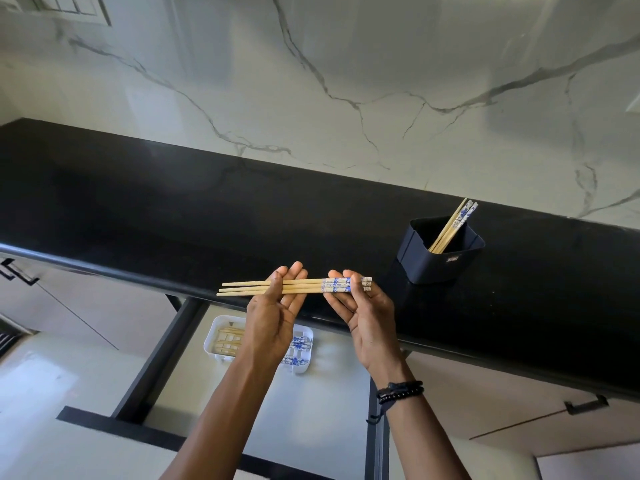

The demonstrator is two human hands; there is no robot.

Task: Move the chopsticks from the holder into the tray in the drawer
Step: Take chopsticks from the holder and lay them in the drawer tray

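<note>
Three wooden chopsticks (311,286) with blue-and-white patterned ends lie level across both my hands, above the counter's front edge. My left hand (277,306) is palm up under their plain ends, thumb over them. My right hand (360,306) pinches the patterned ends between thumb and fingers. A dark blue square holder (440,261) stands on the black counter to the right, with a few chopsticks (452,226) leaning in it. Below my hands, a white tray (304,362) sits in the open drawer and holds several chopsticks, partly hidden by my left wrist.
The black countertop (173,209) runs across the view under a white marble wall. The open drawer (311,410) has a pale floor and dark rails. Cabinet doors with dark handles (585,407) flank it.
</note>
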